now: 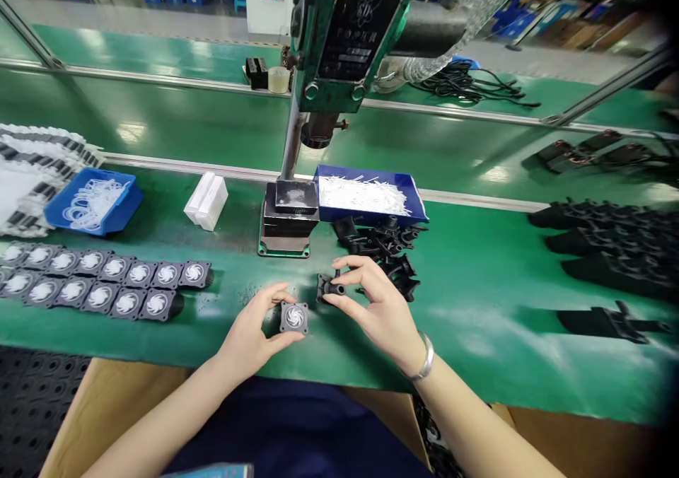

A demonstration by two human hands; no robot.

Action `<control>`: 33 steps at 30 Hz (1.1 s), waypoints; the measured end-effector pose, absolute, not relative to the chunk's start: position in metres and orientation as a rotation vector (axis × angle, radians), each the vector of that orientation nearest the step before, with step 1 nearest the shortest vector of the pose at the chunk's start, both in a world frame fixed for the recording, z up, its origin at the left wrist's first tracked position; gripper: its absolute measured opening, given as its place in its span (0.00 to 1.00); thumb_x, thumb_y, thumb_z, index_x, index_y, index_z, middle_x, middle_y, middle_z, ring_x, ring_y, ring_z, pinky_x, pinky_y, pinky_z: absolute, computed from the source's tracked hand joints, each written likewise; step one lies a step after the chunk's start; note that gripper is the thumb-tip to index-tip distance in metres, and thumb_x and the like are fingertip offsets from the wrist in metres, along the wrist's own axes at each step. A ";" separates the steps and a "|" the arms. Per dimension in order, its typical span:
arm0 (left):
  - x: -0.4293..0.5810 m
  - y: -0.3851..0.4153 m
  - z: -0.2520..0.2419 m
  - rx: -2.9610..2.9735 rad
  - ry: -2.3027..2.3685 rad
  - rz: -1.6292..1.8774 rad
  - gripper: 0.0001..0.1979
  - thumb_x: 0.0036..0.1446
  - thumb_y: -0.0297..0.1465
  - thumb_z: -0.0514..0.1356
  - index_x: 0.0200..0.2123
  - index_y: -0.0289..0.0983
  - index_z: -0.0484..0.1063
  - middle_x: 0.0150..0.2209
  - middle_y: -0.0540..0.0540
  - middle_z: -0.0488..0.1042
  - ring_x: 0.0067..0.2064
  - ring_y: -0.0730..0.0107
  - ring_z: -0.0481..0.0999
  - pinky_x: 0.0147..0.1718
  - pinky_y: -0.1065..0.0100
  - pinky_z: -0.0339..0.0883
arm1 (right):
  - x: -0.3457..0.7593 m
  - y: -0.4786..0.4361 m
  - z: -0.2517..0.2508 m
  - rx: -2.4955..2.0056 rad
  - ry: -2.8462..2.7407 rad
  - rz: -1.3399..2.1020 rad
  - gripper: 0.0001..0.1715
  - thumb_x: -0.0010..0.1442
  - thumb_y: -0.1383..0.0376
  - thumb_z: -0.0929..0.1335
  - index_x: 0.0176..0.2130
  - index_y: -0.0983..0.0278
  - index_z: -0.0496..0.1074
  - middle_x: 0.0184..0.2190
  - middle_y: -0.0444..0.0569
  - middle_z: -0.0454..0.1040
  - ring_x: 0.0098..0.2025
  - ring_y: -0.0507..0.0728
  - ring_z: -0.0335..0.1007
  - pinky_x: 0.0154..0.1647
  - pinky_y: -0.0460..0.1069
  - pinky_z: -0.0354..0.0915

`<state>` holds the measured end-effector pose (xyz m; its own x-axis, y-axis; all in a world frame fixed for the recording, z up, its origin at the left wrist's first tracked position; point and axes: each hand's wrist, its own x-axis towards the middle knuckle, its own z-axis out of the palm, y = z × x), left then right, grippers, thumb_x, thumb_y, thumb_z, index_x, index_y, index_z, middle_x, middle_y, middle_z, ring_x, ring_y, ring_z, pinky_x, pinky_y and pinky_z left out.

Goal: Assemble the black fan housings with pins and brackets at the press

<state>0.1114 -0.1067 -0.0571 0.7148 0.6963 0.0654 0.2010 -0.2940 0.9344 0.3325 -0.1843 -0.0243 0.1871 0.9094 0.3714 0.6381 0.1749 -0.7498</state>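
Observation:
My left hand (258,329) pinches a small square black part with a white swirl disc (293,318), held just above the green bench near its front edge. My right hand (374,301), a silver bracelet on its wrist, grips a black plastic housing (329,288) by thumb and fingers, a short way right of the square part. The two parts are close but apart. Just behind my right hand lies a pile of the same black housings (390,246).
A green press machine (344,39) stands over a black fixture block (289,216). A blue tray of white pins (366,195) sits right of it. Rows of finished swirl parts (106,283), a blue bin of white rings (93,199) and white blocks (206,200) lie left. Black parts (610,252) lie at the right.

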 end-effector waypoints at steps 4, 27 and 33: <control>0.110 -0.108 -0.059 1.820 0.700 0.588 0.33 0.55 0.32 0.68 0.60 0.45 0.58 0.48 0.45 0.74 0.53 0.62 0.75 0.58 0.54 0.67 | 0.313 -0.185 -0.011 -1.385 -1.651 0.451 0.08 0.60 0.64 0.73 0.40 0.60 0.70 0.41 0.48 0.73 0.50 0.57 0.69 0.51 0.55 0.68; 0.106 -0.099 -0.055 2.071 0.640 0.553 0.31 0.55 0.32 0.68 0.59 0.45 0.59 0.51 0.45 0.76 0.52 0.60 0.77 0.53 0.57 0.73 | 0.288 -0.180 -0.035 -1.338 -1.719 0.564 0.09 0.63 0.62 0.70 0.41 0.60 0.67 0.40 0.50 0.72 0.48 0.58 0.68 0.50 0.55 0.68; 0.107 -0.088 -0.028 2.177 0.527 0.657 0.25 0.57 0.31 0.67 0.56 0.44 0.64 0.50 0.44 0.75 0.50 0.61 0.77 0.51 0.59 0.73 | 0.309 -0.177 -0.006 -1.388 -1.827 0.459 0.21 0.62 0.53 0.70 0.50 0.60 0.67 0.52 0.55 0.70 0.56 0.61 0.66 0.56 0.58 0.68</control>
